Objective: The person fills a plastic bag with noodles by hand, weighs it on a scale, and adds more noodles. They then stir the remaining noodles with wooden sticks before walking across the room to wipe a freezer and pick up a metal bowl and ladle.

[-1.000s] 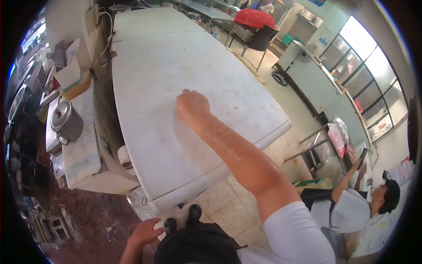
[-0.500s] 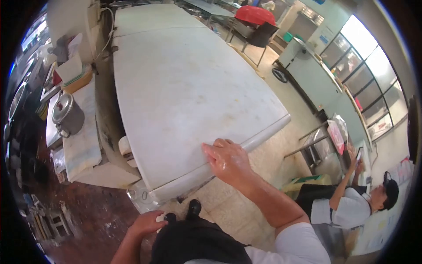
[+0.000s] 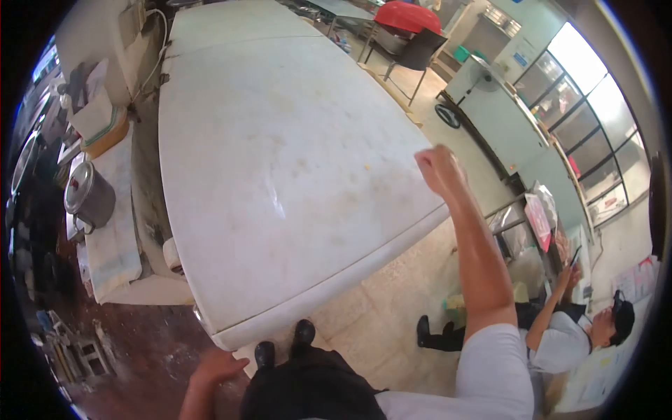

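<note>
A: Item one, right hand (image 3: 439, 168): curled into a loose fist, nothing visible inside it, at the right-hand edge of the white table (image 3: 280, 140), whether touching cannot be told
B: Direction of the table from that hand?
A: To its left and ahead; long axis runs away from the person, near end just above the shoes (image 3: 283, 344). Right hand is the nearer one by far
B: Item two, left hand (image 3: 213, 369)?
A: Low by the hip, below the table's near corner, fingers partly out of frame; open or closed cannot be told
B: Containers?
A: Lidded metal pot (image 3: 87, 197) on the side counter (image 3: 115, 238) left of the table, contents hidden. Beyond it a shallow tub (image 3: 105, 136), contents unclear
B: Others present?
A: Seated person (image 3: 570, 329) at lower right, well apart, one arm raised
</note>
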